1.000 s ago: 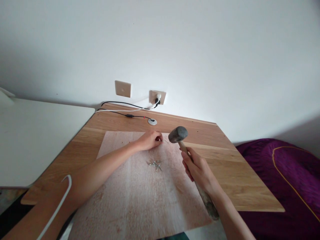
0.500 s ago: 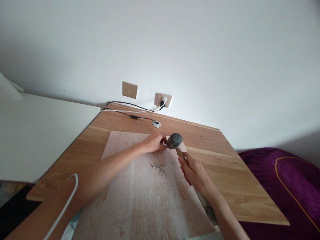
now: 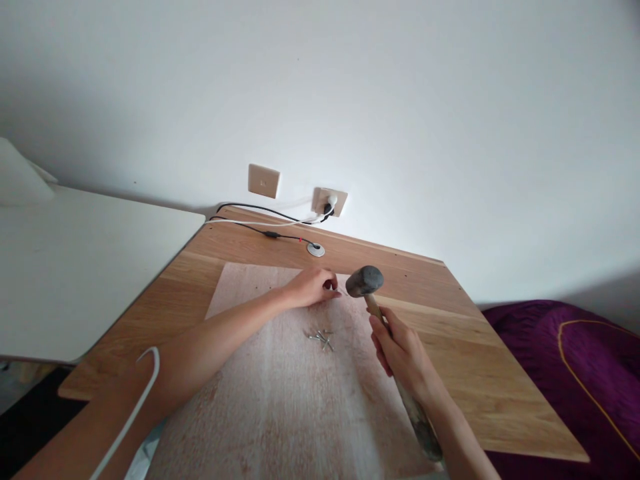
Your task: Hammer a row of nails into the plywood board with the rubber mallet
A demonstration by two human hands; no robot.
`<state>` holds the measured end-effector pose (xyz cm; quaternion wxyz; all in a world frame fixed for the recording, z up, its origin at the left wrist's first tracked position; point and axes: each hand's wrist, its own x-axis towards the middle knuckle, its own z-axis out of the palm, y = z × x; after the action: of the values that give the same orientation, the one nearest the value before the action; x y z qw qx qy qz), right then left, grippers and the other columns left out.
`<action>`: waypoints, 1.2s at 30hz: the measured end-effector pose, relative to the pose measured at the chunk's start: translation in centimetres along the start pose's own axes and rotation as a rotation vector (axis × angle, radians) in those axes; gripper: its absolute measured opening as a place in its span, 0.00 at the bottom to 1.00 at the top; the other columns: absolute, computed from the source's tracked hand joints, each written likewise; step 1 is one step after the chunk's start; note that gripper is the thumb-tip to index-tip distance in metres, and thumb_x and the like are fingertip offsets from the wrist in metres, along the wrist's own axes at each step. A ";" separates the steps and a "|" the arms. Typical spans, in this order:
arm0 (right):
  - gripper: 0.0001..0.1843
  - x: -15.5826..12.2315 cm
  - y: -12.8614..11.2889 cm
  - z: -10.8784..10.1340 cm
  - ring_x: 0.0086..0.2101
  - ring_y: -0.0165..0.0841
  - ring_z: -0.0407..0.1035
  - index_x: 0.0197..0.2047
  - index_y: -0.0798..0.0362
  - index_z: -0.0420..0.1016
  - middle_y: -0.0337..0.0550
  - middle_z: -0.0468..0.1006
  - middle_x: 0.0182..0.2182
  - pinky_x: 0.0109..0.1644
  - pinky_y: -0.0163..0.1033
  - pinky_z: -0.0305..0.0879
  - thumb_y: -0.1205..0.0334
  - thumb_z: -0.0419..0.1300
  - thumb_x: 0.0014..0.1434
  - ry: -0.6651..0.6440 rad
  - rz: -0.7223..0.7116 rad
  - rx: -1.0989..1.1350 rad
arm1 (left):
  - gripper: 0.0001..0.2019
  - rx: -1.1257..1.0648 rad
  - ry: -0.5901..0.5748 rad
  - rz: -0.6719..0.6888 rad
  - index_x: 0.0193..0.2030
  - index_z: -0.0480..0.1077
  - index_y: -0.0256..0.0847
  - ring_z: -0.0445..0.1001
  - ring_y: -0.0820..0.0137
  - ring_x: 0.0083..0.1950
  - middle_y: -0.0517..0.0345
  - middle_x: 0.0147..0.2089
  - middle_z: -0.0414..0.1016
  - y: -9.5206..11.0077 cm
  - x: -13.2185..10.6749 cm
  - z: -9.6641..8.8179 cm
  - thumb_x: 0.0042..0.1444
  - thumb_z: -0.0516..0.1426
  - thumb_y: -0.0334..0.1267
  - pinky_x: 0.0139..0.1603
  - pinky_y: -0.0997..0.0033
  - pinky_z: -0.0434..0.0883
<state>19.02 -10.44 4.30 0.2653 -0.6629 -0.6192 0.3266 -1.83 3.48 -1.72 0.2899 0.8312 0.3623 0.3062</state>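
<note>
Right hand [image 3: 403, 353] keeps a closed grip on the wooden handle of the hammer [image 3: 365, 281]. Its head was down beside the nail half a second ago and now hangs lifted just right of it. Left hand [image 3: 313, 288], ahead and left, pinches the nail [image 3: 341, 291] against the board [image 3: 280, 393] on the counter [image 3: 480, 373]. Loose nails [image 3: 320, 338] lie between the hands.

Soft, even daylight on you, surfaces matte. Bright wall [image 3: 400, 100] above your hands, greying toward far corners. Faint soft shadow under your left hand [image 3: 313, 288] on board [image 3: 280, 387]; darker band on wall right of your right hand [image 3: 403, 353]. Slight softness on hammer [image 3: 365, 281] at its head. Thin nail [image 3: 342, 291] at left fingertips barely resolves. Wide-lens stretch: forearms balloon below hands, desk [image 3: 475, 373] edges splay outward.
</note>
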 end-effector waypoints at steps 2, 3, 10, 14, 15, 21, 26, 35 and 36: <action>0.21 -0.1 0.2 -0.1 0.13 0.28 0.62 0.42 0.48 0.67 0.28 0.67 0.17 0.15 0.31 0.56 0.39 0.50 0.66 -0.005 0.020 -0.001 | 0.05 0.020 0.026 0.027 0.36 0.81 0.37 0.79 0.65 0.36 0.52 0.36 0.82 -0.2 0.0 0.2 0.57 0.69 0.36 0.38 0.70 0.67; 0.21 -0.1 0.3 -0.2 0.13 0.28 0.62 0.42 0.48 0.66 0.28 0.67 0.17 0.15 0.31 0.57 0.39 0.50 0.66 -0.011 0.020 -0.001 | 0.04 0.034 0.034 0.039 0.36 0.81 0.37 0.79 0.65 0.37 0.52 0.36 0.83 -0.2 0.1 0.3 0.58 0.68 0.35 0.39 0.70 0.67; 0.22 -0.2 0.4 -0.2 0.13 0.28 0.62 0.44 0.50 0.68 0.27 0.66 0.17 0.14 0.31 0.56 0.39 0.50 0.67 -0.015 -0.008 0.021 | 0.02 0.041 -0.018 0.043 0.37 0.81 0.38 0.81 0.64 0.39 0.52 0.37 0.84 -0.1 0.1 0.1 0.61 0.65 0.31 0.41 0.69 0.69; 0.21 0.0 -0.2 -0.2 0.13 0.27 0.63 0.47 0.50 0.68 0.27 0.66 0.18 0.14 0.30 0.57 0.41 0.49 0.69 -0.026 -0.077 0.041 | 0.05 0.042 -0.046 0.035 0.43 0.78 0.37 0.79 0.64 0.41 0.52 0.41 0.82 0.1 -0.2 -0.2 0.60 0.65 0.34 0.42 0.69 0.70; 0.21 0.2 -0.4 -0.2 0.13 0.27 0.63 0.47 0.50 0.68 0.27 0.66 0.19 0.14 0.30 0.57 0.41 0.49 0.70 -0.033 -0.085 0.036 | 0.11 0.047 -0.038 0.040 0.46 0.77 0.37 0.79 0.63 0.43 0.51 0.44 0.81 0.1 -0.3 -0.2 0.58 0.67 0.36 0.43 0.68 0.71; 0.16 0.8 -1.2 -0.2 0.14 0.28 0.65 0.41 0.48 0.65 0.29 0.67 0.18 0.15 0.30 0.59 0.45 0.47 0.70 -0.163 -0.075 -0.092 | 0.24 0.054 -0.022 0.070 0.52 0.73 0.39 0.77 0.60 0.48 0.49 0.51 0.74 0.1 -0.4 -0.3 0.52 0.72 0.42 0.49 0.64 0.72; 0.16 1.0 -1.2 -0.1 0.14 0.28 0.65 0.42 0.48 0.64 0.28 0.67 0.18 0.15 0.31 0.59 0.45 0.46 0.71 -0.143 -0.089 -0.098 | 0.23 0.076 -0.055 0.076 0.54 0.73 0.38 0.77 0.59 0.48 0.49 0.51 0.74 0.3 -0.5 -0.4 0.55 0.71 0.42 0.49 0.64 0.73; 0.21 0.6 -0.2 -0.4 0.13 0.27 0.62 0.45 0.49 0.68 0.28 0.67 0.19 0.13 0.30 0.56 0.40 0.50 0.67 -0.022 -0.037 -0.005 | 0.04 0.009 -0.008 0.041 0.38 0.77 0.37 0.78 0.66 0.39 0.53 0.39 0.80 0.3 -0.2 -0.1 0.60 0.67 0.34 0.41 0.70 0.69; 0.21 0.5 0.0 -0.5 0.13 0.27 0.62 0.46 0.50 0.69 0.28 0.67 0.19 0.13 0.30 0.56 0.40 0.51 0.67 -0.014 -0.028 0.006 | 0.03 0.004 0.001 0.040 0.37 0.78 0.37 0.79 0.65 0.39 0.54 0.37 0.81 0.2 -0.1 -0.1 0.60 0.67 0.33 0.41 0.70 0.69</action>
<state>19.38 -9.92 4.56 0.2673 -0.6511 -0.6293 0.3295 -1.88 3.28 -1.61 0.2821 0.8387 0.3462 0.3117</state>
